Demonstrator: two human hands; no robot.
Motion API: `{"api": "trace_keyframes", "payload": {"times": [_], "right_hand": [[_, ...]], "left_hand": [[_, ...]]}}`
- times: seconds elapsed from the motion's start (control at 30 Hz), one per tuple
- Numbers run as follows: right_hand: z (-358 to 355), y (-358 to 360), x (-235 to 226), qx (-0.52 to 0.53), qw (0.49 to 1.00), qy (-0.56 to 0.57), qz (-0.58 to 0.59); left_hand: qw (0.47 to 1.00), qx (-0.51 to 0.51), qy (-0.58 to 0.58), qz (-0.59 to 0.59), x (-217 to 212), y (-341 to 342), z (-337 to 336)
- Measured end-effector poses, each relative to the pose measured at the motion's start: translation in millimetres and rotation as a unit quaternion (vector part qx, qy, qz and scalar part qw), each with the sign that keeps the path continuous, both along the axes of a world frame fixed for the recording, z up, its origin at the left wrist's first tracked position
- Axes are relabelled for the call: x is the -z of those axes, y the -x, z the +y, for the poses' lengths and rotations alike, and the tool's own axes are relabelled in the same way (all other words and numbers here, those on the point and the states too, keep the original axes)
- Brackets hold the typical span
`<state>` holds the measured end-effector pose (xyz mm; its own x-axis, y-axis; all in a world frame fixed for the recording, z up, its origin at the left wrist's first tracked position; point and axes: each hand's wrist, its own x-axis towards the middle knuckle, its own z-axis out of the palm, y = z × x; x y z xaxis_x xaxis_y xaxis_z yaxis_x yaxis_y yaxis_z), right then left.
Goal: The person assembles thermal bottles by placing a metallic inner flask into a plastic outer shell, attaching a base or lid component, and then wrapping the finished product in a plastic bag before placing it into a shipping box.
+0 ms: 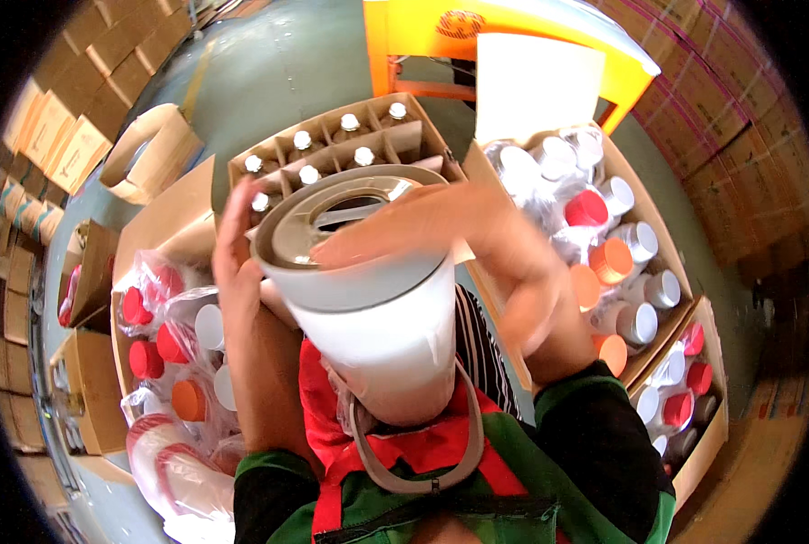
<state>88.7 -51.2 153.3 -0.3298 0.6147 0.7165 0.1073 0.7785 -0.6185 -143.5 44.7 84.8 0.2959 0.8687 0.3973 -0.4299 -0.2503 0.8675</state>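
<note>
A tall white cylindrical container (pixel 382 335) with a grey top is upright in front of my body, tapering downward. Its top has a round opening, and a beige loop handle (pixel 413 485) hangs low on the near side. My left hand (pixel 238 249) is against its left side, the thumb partly hidden behind it. My right hand (pixel 486 240), blurred by motion, reaches over the top from the right. Its fingers stretch across the rim beside the opening, and the thumb stands apart from the wall.
Cartons of wrapped, capped containers stand at left (pixel 164 349) and right (pixel 640 236). Ahead, a divided carton (pixel 332 109) holds several silver-capped bottles. A yellow table (pixel 377 54) stands beyond, and stacked boxes (pixel 740 136) line the right side. An oval cardboard piece (pixel 164 145) is at far left.
</note>
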Motion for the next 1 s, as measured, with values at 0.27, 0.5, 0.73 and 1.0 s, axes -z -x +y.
{"api": "trace_keyframes", "payload": {"times": [0.27,0.5,0.73,1.0], "right_hand": [[6.7,-3.7,3.3,-0.031,0.998,-0.035,-0.043],[14.5,7.6,28.1,0.190,0.977,0.091,-0.016],[15.9,20.4,20.6,0.133,0.890,0.318,0.299],[16.2,2.4,29.7,0.108,0.976,0.151,0.116]], "left_hand": [[0.998,-0.028,-0.011,-0.058,5.3,-4.7,-3.0],[0.943,-0.056,-0.279,0.170,-11.5,-8.4,-18.8],[0.782,-0.135,-0.485,0.366,-56.7,-23.7,-55.4],[0.950,-0.018,-0.292,0.104,-30.2,-1.5,-33.4]]}}
